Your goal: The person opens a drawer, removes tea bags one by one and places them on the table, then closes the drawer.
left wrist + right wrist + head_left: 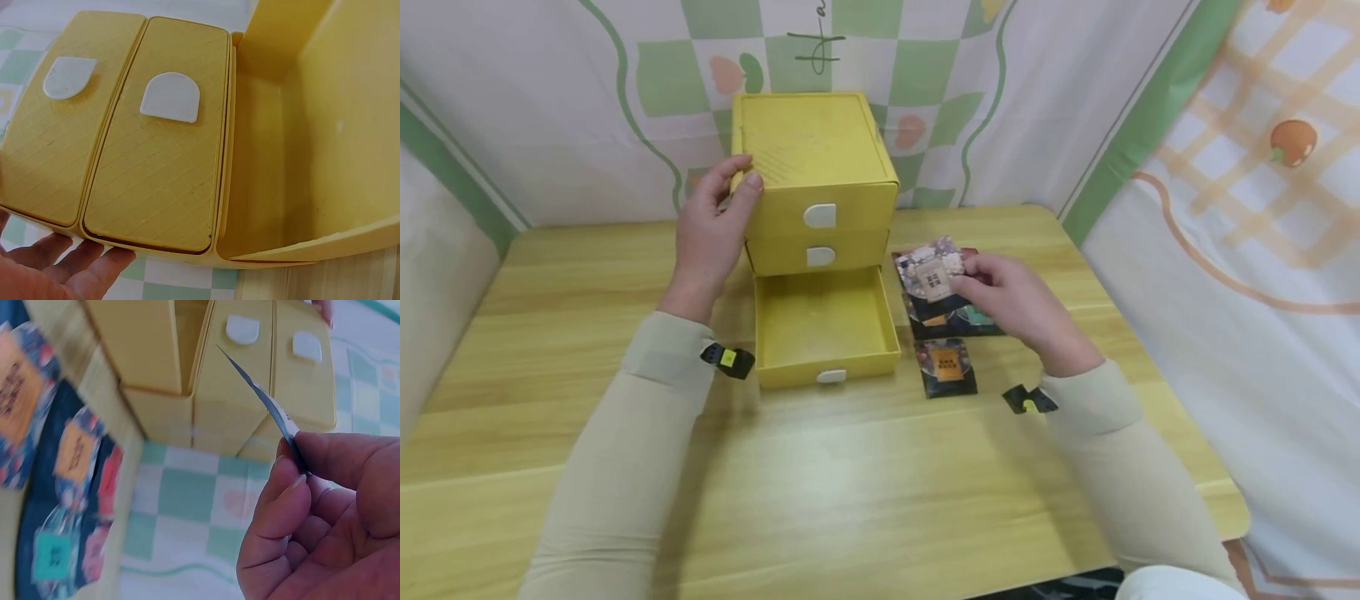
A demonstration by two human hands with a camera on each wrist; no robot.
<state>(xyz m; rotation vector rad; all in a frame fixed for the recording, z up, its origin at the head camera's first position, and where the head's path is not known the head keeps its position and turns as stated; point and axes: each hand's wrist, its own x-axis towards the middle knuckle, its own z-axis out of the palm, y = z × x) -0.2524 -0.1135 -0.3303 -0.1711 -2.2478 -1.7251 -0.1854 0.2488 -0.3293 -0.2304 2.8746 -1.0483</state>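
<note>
A yellow drawer box (812,137) with white tabs stands at the back of the table, its two upper drawers shut. The bottom drawer (872,365) is pulled out, and nothing lies in it. My left hand (711,225) grips the box's upper left edge, thumb at the front corner. In the left wrist view, its fingers (94,272) lie along the box's side. My right hand (1018,300) pinches a thin printed sachet (932,275) between thumb and fingers, above other dark printed sachets (925,327). The right wrist view shows the held sachet (275,412) nearly edge-on.
One sachet with an orange label (946,367) lies apart, nearer the front, right of the pulled-out drawer. Behind the wood-grain table (820,500) hangs a checked curtain (925,75), close to the box's back. Another patterned curtain (1240,217) hangs on the right.
</note>
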